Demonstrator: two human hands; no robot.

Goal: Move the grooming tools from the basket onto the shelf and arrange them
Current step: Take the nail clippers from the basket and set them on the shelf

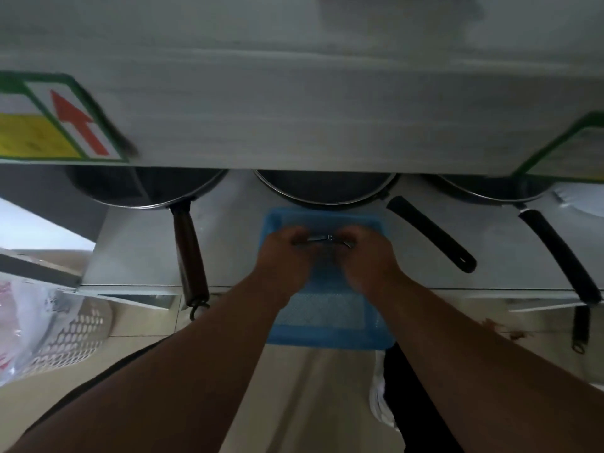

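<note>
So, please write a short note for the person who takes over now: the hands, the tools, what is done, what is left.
Left hand and right hand: both grip small metal grooming tools together over the blue basket.
Basket rests on the lower shelf, among the pans.
Done: tools gathered in hand; none visibly placed yet.
Left: set them on the shelf and arrange them. Other basket contents cannot be seen.

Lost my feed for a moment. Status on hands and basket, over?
Left hand and right hand both pinching a small metal tool over the blue basket. Basket on the lower shelf. Pans close behind.
</note>
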